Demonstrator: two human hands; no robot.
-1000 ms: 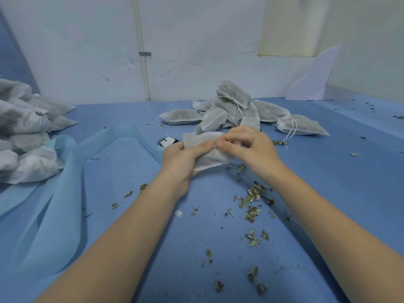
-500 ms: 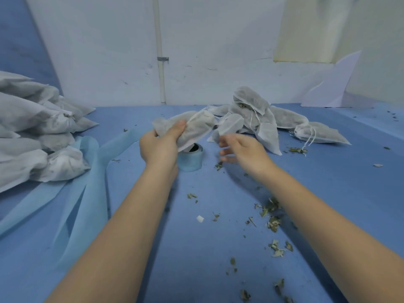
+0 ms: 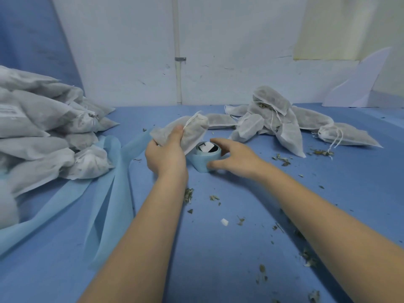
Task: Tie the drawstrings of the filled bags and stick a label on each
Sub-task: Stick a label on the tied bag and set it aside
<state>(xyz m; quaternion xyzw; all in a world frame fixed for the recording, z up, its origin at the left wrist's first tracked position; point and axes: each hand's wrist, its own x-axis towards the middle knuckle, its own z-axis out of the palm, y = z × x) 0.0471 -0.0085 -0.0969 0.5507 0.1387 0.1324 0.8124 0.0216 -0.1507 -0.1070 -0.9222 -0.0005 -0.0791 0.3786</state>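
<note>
Filled bag in left hand

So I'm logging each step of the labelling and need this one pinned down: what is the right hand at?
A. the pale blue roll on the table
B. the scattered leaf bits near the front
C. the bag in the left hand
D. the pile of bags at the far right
A: the right hand spans the pale blue roll with thumb and fingers spread either side, while the left hand grips the filled bag.

Matt fibrous cloth bags; matt blue cloth table cover
</note>
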